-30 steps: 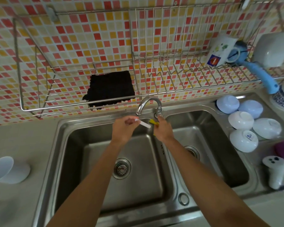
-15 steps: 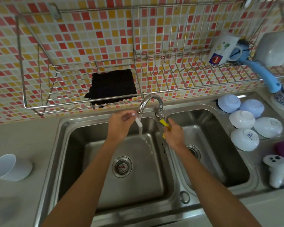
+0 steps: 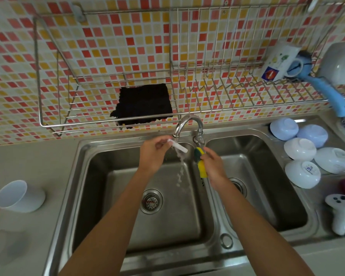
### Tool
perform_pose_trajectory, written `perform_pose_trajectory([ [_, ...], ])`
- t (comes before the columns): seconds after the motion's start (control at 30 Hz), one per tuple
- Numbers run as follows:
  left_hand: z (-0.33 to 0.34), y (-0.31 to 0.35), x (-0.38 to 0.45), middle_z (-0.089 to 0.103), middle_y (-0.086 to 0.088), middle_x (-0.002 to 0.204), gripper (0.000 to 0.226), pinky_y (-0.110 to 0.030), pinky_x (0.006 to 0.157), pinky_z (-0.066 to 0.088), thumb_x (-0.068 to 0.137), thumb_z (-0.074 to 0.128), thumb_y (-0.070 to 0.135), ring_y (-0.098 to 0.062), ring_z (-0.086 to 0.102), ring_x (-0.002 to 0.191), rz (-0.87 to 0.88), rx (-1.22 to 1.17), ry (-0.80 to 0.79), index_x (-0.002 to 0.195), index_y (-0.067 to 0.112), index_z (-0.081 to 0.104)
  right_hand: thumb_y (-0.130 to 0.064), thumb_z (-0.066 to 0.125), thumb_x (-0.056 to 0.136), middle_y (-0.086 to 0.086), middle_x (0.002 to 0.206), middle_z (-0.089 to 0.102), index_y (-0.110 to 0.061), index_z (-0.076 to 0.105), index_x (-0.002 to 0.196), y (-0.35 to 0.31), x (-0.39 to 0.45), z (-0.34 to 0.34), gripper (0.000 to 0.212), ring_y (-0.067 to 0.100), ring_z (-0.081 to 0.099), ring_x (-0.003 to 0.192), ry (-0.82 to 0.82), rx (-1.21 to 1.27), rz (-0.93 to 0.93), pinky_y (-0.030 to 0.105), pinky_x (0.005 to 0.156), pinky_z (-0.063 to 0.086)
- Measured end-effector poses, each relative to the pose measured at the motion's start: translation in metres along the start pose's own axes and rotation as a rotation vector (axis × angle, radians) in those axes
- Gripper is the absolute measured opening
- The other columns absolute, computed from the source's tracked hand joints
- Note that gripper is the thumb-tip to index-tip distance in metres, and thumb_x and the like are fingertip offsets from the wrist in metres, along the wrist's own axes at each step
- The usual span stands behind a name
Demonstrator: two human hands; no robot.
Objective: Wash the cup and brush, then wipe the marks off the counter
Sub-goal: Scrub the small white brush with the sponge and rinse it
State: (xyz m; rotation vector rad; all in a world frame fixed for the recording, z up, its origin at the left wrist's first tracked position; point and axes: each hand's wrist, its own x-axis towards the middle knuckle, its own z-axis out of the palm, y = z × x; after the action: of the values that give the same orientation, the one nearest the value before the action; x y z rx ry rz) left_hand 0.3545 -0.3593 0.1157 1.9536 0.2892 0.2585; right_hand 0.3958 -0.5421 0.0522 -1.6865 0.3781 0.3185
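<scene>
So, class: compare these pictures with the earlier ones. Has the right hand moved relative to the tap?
Yes. The right hand, holding the yellow sponge, was close under the tap base a second ago; it now sits lower and further right, over the divider between the basins.

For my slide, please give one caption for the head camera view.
Left hand rinses a white brush under the running tap; right hand holds a yellow-green sponge.

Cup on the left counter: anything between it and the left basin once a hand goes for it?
Nothing visible. The cup lies on its side on the bare counter, apart from the sink rim. The left basin is empty apart from running water. Both hands are occupied: left hand holds the brush, right hand a sponge.
</scene>
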Motion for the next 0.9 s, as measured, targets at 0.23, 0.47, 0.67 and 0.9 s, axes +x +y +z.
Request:
perform_pose_trajectory([
  [0.23, -0.029, -0.010, -0.007, 0.073, 0.002, 0.101, 0.025, -0.019, 0.086, 0.052, 0.086, 0.068, 0.011, -0.009, 0.068, 0.090, -0.023, 0.007, 0.062, 0.111, 0.015, 0.071, -0.012, 0.039, 0.091, 0.015, 0.105, 0.061, -0.019, 0.055, 0.124, -0.008, -0.008, 0.031, 0.037, 0.025, 0.059, 0.081, -0.268, 0.383, 0.329, 0.031, 0.061, 0.048],
  [0.47, -0.074, -0.039, -0.029, 0.070, 0.006, 0.097, 0.024, -0.004, 0.074, 0.045, 0.088, 0.066, 0.016, 0.005, 0.062, 0.084, -0.078, 0.143, 0.148, 0.112, 0.015, 0.069, -0.010, 0.058, 0.092, 0.019, 0.113, 0.058, -0.018, 0.054, 0.116, -0.025, -0.007, 0.059, 0.025, 0.031, 0.066, 0.084, -0.457, 0.348, 0.355, 0.028, 0.050, 0.048],
  [0.67, -0.096, -0.067, -0.044, 0.071, 0.002, 0.098, 0.025, -0.004, 0.079, 0.045, 0.087, 0.068, 0.018, -0.001, 0.062, 0.083, -0.187, 0.162, 0.214, 0.111, 0.012, 0.071, -0.007, 0.045, 0.099, 0.018, 0.095, 0.067, -0.010, 0.052, 0.112, -0.029, -0.001, 0.069, 0.014, 0.012, 0.054, 0.050, -0.466, 0.253, 0.264, 0.022, 0.041, 0.041],
  [0.9, -0.094, -0.073, -0.050, 0.073, -0.007, 0.099, 0.026, 0.005, 0.069, 0.039, 0.089, 0.066, 0.016, -0.008, 0.063, 0.087, -0.195, 0.159, 0.212, 0.114, 0.010, 0.070, -0.020, 0.034, 0.104, -0.002, 0.059, 0.039, -0.016, 0.054, 0.087, -0.021, -0.002, 0.070, 0.028, 0.006, 0.029, 0.043, -0.449, 0.041, 0.162, 0.018, 0.038, 0.022],
])
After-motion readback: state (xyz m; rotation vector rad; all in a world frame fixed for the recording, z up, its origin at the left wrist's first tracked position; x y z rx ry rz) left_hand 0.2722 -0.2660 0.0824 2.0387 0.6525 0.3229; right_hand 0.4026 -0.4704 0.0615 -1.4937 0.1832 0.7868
